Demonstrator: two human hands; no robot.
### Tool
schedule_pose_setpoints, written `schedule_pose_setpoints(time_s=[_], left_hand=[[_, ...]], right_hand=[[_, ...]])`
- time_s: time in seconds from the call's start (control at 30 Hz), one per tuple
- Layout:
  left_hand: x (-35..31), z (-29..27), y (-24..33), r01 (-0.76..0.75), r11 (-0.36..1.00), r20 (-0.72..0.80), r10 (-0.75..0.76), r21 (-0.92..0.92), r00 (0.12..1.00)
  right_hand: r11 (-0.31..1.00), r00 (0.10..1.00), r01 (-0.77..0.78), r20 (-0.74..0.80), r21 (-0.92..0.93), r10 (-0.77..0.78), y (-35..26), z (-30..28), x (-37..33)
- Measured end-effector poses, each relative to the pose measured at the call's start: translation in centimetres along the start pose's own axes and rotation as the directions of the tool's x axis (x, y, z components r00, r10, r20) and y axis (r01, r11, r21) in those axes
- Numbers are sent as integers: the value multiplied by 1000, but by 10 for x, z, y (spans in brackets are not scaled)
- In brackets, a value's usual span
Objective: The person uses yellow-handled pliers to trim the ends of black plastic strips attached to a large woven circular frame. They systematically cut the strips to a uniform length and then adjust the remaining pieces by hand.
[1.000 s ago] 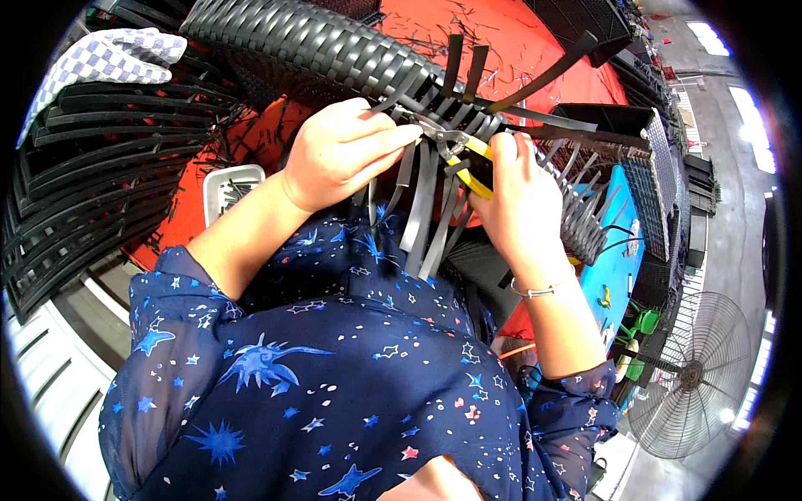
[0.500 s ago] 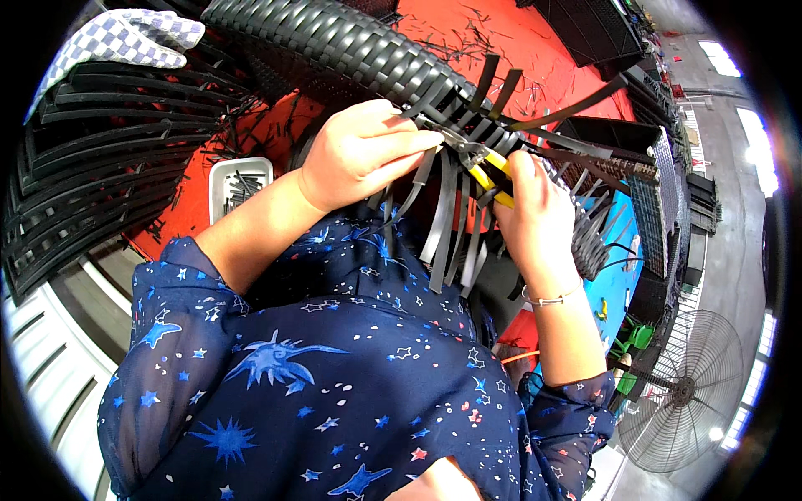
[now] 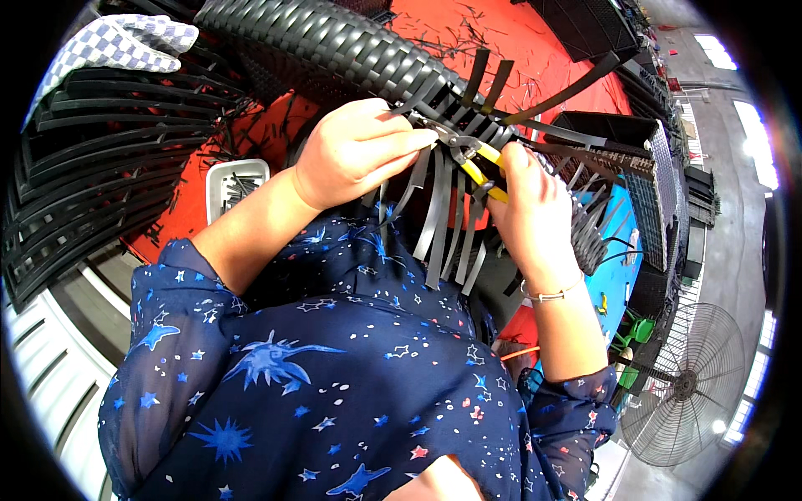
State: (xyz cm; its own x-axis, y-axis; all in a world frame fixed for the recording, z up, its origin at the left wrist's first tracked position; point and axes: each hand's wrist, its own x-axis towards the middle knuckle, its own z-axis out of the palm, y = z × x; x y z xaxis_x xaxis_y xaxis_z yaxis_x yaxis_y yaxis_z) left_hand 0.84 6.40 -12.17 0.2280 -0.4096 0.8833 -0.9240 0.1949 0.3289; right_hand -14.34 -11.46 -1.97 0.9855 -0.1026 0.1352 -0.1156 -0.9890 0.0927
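Observation:
A curved piece of black woven wicker-like work [image 3: 334,50] arches in front of me, with loose flat black strips [image 3: 436,217] hanging from its near edge and others sticking up. My left hand [image 3: 359,154] is closed in a pinch at that edge, thumb and forefinger on a black strip; its fingertips hide the pinched part. In my right hand [image 3: 535,204] is a pair of cutting pliers [image 3: 478,167] with yellow and black handles. The handles are spread apart. Their metal jaws point left, lying among the strip bases close beside my left fingertips.
Left of my arm, a white tray [image 3: 215,188] holds short black offcuts on a red surface [image 3: 501,33] strewn with scraps. Stacked black woven parts [image 3: 109,142] and a checked glove [image 3: 117,46] are at far left. A blue surface [image 3: 603,292] and a large fan [image 3: 685,384] stand right.
The pliers' handles have spread a little wider in my right hand. The woven piece has shifted slightly up and left in view. My left hand keeps its pinch.

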Motion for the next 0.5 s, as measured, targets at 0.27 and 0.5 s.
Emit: schedule_pose_setpoints(time_s=[0.27,0.5], left_hand=[[-7,-14,10,-14,1000,-10,14,10,1000],[-34,-43,1,186,978,-37,-183,92,982]], right_hand=[[999,997,33,66,19,-34,-9,-7,-5],[998,1000,-3,18,-60,4,-2,-20,-12]])
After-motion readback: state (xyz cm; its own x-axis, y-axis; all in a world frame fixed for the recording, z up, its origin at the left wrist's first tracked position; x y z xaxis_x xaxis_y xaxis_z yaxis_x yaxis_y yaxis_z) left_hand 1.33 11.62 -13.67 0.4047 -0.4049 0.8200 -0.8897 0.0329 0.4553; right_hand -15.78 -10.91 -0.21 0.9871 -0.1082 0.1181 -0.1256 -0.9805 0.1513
